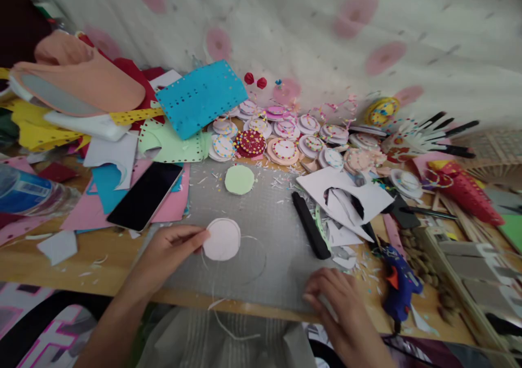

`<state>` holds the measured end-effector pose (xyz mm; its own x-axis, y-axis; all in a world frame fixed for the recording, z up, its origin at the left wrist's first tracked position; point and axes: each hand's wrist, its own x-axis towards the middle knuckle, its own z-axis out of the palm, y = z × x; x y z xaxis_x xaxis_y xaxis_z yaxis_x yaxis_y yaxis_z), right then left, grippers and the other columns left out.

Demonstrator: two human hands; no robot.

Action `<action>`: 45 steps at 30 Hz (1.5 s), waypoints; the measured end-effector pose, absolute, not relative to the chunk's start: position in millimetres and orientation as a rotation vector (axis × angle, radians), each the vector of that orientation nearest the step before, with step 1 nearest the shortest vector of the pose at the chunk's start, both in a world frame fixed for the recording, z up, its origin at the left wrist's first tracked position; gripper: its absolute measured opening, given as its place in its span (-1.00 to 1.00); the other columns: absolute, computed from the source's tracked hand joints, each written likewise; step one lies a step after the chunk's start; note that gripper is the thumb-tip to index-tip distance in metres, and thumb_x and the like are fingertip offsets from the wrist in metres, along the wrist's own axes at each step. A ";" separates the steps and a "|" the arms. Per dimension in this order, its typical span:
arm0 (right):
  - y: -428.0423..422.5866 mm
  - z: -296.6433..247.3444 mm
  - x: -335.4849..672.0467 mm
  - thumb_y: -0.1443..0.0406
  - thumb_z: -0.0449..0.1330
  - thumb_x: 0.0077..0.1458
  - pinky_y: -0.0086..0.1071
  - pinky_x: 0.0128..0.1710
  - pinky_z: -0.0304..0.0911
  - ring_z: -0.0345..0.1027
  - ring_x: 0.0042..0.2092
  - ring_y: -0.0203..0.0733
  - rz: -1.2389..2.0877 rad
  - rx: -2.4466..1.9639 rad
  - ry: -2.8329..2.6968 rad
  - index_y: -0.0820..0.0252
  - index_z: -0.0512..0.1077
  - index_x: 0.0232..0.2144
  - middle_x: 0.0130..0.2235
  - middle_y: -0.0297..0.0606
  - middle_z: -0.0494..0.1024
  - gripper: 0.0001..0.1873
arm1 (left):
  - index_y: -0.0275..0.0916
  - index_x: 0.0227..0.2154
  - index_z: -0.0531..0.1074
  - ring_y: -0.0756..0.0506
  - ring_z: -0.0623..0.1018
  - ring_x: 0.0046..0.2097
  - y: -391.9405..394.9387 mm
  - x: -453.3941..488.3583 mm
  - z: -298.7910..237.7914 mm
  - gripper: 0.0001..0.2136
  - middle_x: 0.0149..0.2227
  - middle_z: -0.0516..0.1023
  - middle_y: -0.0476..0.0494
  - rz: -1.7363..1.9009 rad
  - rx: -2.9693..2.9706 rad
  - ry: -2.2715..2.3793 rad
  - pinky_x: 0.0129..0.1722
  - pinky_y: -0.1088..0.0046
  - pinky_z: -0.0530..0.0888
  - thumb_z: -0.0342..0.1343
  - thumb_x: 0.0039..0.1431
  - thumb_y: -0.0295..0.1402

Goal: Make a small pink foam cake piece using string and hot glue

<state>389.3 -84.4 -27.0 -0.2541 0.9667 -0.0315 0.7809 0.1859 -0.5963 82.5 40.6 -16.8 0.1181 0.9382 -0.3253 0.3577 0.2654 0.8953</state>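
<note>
My left hand (175, 251) pinches the left edge of a round, pale pinkish-white disc (222, 239) between thumb and fingers, over the grey cutting mat (281, 281). Thin pale strands curl from around the disc across the mat and down onto my clothing. Just beyond it lies a light green disc (239, 180) with a slightly uneven edge. At the mat's lower right, near the table edge, is my right hand (336, 305). Its fingers are loosely bent, the thumb stands apart from them, and nothing shows between them.
Several decorated layered discs (284, 149) crowd the back. A phone (145, 196) rests on coloured sheets at left, near a plastic bottle (30, 191). Right of the mat are a black cutter-like tool (310, 224), cut white sheets (346, 197) and a blue glue gun (402, 284).
</note>
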 end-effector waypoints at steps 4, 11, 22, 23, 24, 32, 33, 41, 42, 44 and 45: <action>-104.0 -25.2 416.4 0.25 0.01 0.29 -0.30 -0.24 0.10 0.24 -0.24 -0.12 0.623 -1.830 -1.796 0.08 0.28 -0.25 -0.30 -0.28 0.39 -0.92 | -0.20 -0.51 0.62 -0.05 0.45 -0.47 41.4 104.0 -20.3 -0.77 -0.57 0.54 -0.05 0.637 1.204 1.389 -0.44 0.52 0.38 0.26 -0.08 -0.13; -100.2 -25.5 394.4 0.14 -0.09 0.34 -0.36 -0.34 0.11 0.17 -0.34 -0.18 0.822 -1.885 -1.376 0.09 0.21 -0.35 -0.40 -0.32 0.27 -0.76 | -0.18 -0.49 0.64 -0.04 0.46 -0.46 41.6 128.3 -17.1 -0.81 -0.53 0.57 -0.07 0.622 1.192 1.281 -0.44 0.52 0.40 0.27 -0.07 -0.17; -39.9 -13.1 366.8 0.06 -0.01 0.29 -0.40 -0.38 0.10 0.19 -0.39 -0.26 1.090 -1.451 -1.341 0.16 0.27 -0.50 -0.49 -0.36 0.29 -0.60 | -0.19 -0.53 0.60 -0.04 0.47 -0.44 38.0 150.9 -4.1 -0.78 -0.56 0.52 -0.04 0.572 1.296 1.195 -0.42 0.54 0.40 0.19 0.06 -0.18; -37.7 -10.9 365.0 0.05 0.00 0.28 -0.40 -0.36 0.13 0.22 -0.37 -0.26 1.176 -1.408 -1.300 0.16 0.32 -0.45 -0.46 -0.35 0.33 -0.62 | -0.19 -0.53 0.60 -0.04 0.47 -0.43 37.4 151.7 -4.0 -0.77 -0.55 0.53 -0.04 0.577 1.293 1.194 -0.41 0.54 0.41 0.19 0.07 -0.18; -36.2 -9.1 363.2 0.05 0.03 0.26 -0.40 -0.36 0.15 0.24 -0.36 -0.26 1.244 -1.376 -1.262 0.17 0.35 -0.42 -0.44 -0.33 0.37 -0.64 | -0.19 -0.54 0.59 -0.04 0.48 -0.43 36.8 151.8 -4.3 -0.76 -0.54 0.54 -0.04 0.582 1.291 1.193 -0.39 0.54 0.41 0.17 0.09 -0.18; -32.2 -8.0 351.6 0.22 0.29 0.10 -0.51 -0.43 0.18 0.29 -0.42 -0.36 1.243 -1.277 -0.958 0.12 0.38 -0.34 -0.45 -0.42 0.42 -0.85 | -0.20 -0.46 0.62 -0.10 0.55 -0.39 34.1 143.5 -2.8 -0.80 -0.50 0.60 -0.11 0.610 1.301 1.120 -0.38 0.49 0.48 0.20 0.09 -0.20; -31.4 -7.5 350.5 0.23 0.29 0.10 -0.51 -0.45 0.17 0.29 -0.45 -0.37 1.238 -1.261 -0.933 0.11 0.39 -0.32 -0.47 -0.44 0.42 -0.85 | -0.20 -0.46 0.63 -0.10 0.56 -0.39 33.6 143.3 -0.2 -0.81 -0.50 0.60 -0.11 0.615 1.307 1.108 -0.39 0.49 0.49 0.21 0.07 -0.21; -32.4 3.7 345.0 0.31 0.23 0.15 -0.44 -0.48 0.23 0.31 -0.49 -0.32 0.976 -1.304 -1.119 0.14 0.50 -0.34 -0.51 -0.36 0.48 -0.95 | -0.15 -0.36 0.66 -0.16 0.59 -0.36 21.1 137.7 12.9 -0.80 -0.37 0.66 -0.16 0.661 1.399 1.189 -0.35 0.44 0.52 0.25 -0.01 -0.18; -33.8 4.6 344.1 0.32 0.22 0.16 -0.43 -0.47 0.23 0.31 -0.48 -0.31 0.926 -1.308 -1.149 0.14 0.50 -0.34 -0.50 -0.34 0.48 -0.95 | -0.15 -0.36 0.66 -0.16 0.58 -0.38 18.9 137.0 13.6 -0.78 -0.37 0.66 -0.17 0.660 1.399 1.222 -0.33 0.42 0.53 0.26 -0.02 -0.17; -36.6 6.0 342.2 0.35 0.20 0.17 -0.41 -0.46 0.23 0.30 -0.47 -0.30 0.846 -1.304 -1.190 0.15 0.49 -0.34 -0.51 -0.34 0.46 -0.94 | -0.14 -0.35 0.66 -0.17 0.56 -0.40 15.4 137.4 16.9 -0.76 -0.43 0.64 -0.15 0.648 1.398 1.255 -0.32 0.38 0.53 0.26 -0.05 -0.15; -37.8 6.6 341.4 0.37 0.20 0.17 -0.40 -0.46 0.22 0.29 -0.48 -0.30 0.817 -1.298 -1.200 0.15 0.48 -0.34 -0.52 -0.35 0.44 -0.94 | -0.13 -0.35 0.66 -0.17 0.56 -0.40 14.1 138.6 19.9 -0.76 -0.46 0.62 -0.14 0.651 1.383 1.272 -0.32 0.37 0.52 0.26 -0.06 -0.15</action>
<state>341.4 -37.8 6.6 0.2403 0.9519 0.1903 0.1717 0.1513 -0.9735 138.6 14.1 19.9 0.2746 0.9245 -0.2645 0.3263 0.1692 0.9300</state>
